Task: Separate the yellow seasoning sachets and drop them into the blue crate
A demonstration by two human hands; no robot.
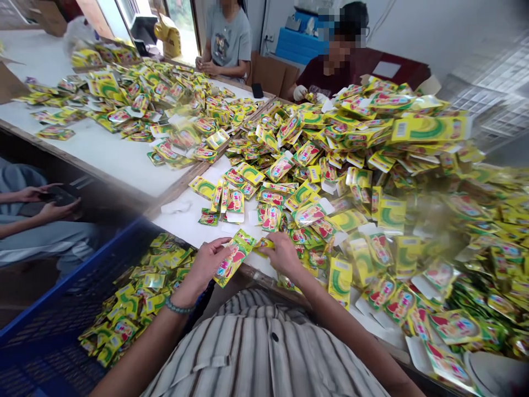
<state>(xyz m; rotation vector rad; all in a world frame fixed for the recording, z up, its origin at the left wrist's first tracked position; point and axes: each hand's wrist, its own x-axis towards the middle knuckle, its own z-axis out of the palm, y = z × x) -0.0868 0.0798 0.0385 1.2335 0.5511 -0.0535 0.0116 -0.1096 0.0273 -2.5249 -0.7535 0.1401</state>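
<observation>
Head view: the left hand [204, 268] grips a yellow sachet strip [233, 258]. The right hand [283, 255] pinches a small sachet [263, 246].

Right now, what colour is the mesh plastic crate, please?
The mesh plastic crate: blue, best in head view.

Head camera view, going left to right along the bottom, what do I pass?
Blue plastic crate, yellow sachets, left hand, sachet strip, right hand, heaped sachets.
</observation>
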